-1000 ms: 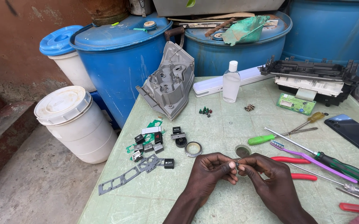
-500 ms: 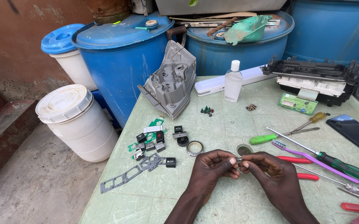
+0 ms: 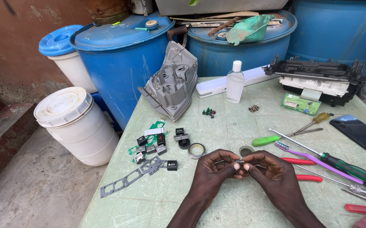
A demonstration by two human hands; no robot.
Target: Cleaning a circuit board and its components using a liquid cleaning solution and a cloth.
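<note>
Both hands meet over the worktop (image 3: 233, 122), unchanged from a second ago.
Left hand (image 3: 211, 174) and right hand (image 3: 273, 175) fingers keep pinching one small metal part (image 3: 239, 161); work continues.

Pale green table (image 3: 233, 126), crowded: grey plastic housing (image 3: 170, 84) leaning at the far left, clear bottle (image 3: 235, 82) and white bar (image 3: 229, 82) behind. Black buttons (image 3: 157, 145), grey strip frame (image 3: 132, 177) and rings (image 3: 196, 150) left of centre. Screwdrivers (image 3: 271, 139), purple toothbrush (image 3: 305, 156), red-handled pliers (image 3: 301, 169), dark phone (image 3: 362, 135) and black printer part (image 3: 318, 78) to the right.
</note>
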